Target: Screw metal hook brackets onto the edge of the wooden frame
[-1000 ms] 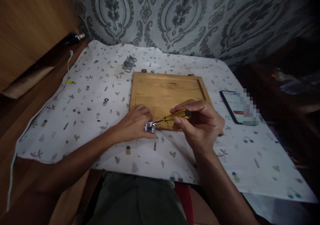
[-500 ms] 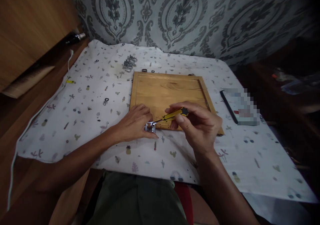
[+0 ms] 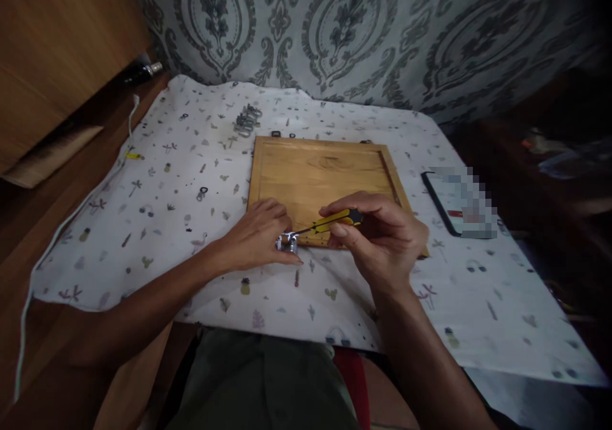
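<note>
A framed wooden panel [image 3: 325, 169] lies on the cloth-covered table in front of me. My left hand [image 3: 261, 236] is at its near left corner, fingers bent over the edge and thumb below. Between that thumb and those fingers sits a small shiny metal fitting [image 3: 288, 245], partly covered; its exact kind is unclear. My right hand [image 3: 382, 236] pinches the yellow and black handle of a screwdriver [image 3: 335, 220]. The thin shaft slants down to the left, its tip at the fitting. Whether a screw is under the tip I cannot make out.
Several grey metal pieces [image 3: 247, 120] lie in a cluster behind the panel. A small dark ring-like piece [image 3: 202, 193] is to its left. A phone [image 3: 459, 207], partly blurred out, rests at the right. A white cable [image 3: 62, 226] runs down the table's left side.
My right hand and the screwdriver handle have shifted very slightly, with the tip still at the fitting. My left hand stays where it was.
</note>
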A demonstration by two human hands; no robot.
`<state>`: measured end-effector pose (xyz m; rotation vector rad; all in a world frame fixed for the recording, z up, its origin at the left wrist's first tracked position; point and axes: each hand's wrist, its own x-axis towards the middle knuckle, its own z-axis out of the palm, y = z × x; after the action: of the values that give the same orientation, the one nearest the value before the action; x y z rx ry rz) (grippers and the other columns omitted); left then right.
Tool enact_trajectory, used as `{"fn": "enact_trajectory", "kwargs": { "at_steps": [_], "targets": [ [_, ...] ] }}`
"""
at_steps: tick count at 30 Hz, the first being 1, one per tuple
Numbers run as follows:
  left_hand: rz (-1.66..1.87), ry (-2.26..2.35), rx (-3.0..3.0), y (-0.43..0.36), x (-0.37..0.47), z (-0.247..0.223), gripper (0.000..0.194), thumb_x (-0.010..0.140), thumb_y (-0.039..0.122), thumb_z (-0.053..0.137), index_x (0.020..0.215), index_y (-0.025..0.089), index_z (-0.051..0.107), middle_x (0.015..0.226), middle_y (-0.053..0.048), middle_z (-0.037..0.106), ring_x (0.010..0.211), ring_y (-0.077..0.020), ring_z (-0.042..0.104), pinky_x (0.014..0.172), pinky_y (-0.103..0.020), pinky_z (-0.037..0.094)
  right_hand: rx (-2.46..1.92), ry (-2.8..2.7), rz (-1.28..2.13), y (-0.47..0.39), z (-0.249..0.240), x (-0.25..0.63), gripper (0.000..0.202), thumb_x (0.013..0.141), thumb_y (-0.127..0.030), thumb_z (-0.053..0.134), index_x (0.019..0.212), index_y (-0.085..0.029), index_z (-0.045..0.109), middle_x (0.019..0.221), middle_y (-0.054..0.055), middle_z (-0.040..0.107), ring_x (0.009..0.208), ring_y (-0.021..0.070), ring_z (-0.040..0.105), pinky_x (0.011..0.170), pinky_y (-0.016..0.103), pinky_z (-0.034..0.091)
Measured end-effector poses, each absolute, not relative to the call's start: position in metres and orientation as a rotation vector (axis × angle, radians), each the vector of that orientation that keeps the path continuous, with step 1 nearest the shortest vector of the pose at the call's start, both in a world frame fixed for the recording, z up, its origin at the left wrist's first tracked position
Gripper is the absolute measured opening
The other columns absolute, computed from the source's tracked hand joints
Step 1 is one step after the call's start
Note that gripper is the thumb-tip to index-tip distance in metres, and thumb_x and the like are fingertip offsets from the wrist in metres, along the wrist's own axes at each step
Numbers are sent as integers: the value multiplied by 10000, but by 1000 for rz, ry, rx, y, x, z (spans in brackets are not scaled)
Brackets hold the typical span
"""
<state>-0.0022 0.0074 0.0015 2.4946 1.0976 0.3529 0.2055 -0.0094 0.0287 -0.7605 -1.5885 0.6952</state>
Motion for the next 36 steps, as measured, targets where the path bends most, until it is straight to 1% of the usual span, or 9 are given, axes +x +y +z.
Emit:
{"fn": "enact_trajectory", "kwargs": {
  "at_steps": [8,15,18,22,27,33,36],
  "targets": [
    [325,1116,2504,7,-1,4,539,788,659,844,888,166,650,977,-64,632,989,-272,554,887,-395,457,-689,-1550,693,-5,27,204,177,815,-308,902,865,-251,742,796,-1,772,676,150,708,479,232,563],
    [366,1096,2500,7,-2,2,546,791,673,835,910,170,658,974,-60,626,981,-267,545,876,-386,448,-700,-1551,651,-9,26,204,133,846,-285,875,913,-246,768,825,18,784,687,158,719,443,230,550],
    [372,1092,2504,7,-3,2,562,789,685,829,931,166,666,966,-59,619,973,-265,538,869,-380,444,-692,-1445,563,-10,26,205,127,867,-287,859,959,-240,785,848,33,788,622,140,701,405,221,530],
    [352,1093,2499,7,-3,3,560,789,676,834,928,158,671,966,-61,613,974,-265,534,876,-379,440,-665,-1376,554,-9,27,207,112,884,-305,844,949,-235,787,833,23,771,506,100,640,365,207,517],
    [331,1103,2488,7,-2,4,571,787,679,833,927,151,668,972,-67,613,988,-272,537,877,-381,440,-711,-1440,633,-12,27,207,78,908,-297,814,948,-240,780,838,24,770,590,115,676,402,190,550],
    [387,1078,2509,7,-4,2,542,812,679,814,930,174,657,971,-60,618,986,-269,543,865,-376,442,-785,-1473,653,-17,30,205,103,908,-336,810,929,-241,774,834,15,767,563,115,655,403,216,554],
    [387,1079,2512,7,-4,2,541,813,681,811,928,175,659,971,-60,620,985,-269,546,863,-378,444,-774,-1477,644,-16,29,205,86,914,-324,804,932,-245,775,837,10,772,562,110,651,398,212,538]
  ]
}}
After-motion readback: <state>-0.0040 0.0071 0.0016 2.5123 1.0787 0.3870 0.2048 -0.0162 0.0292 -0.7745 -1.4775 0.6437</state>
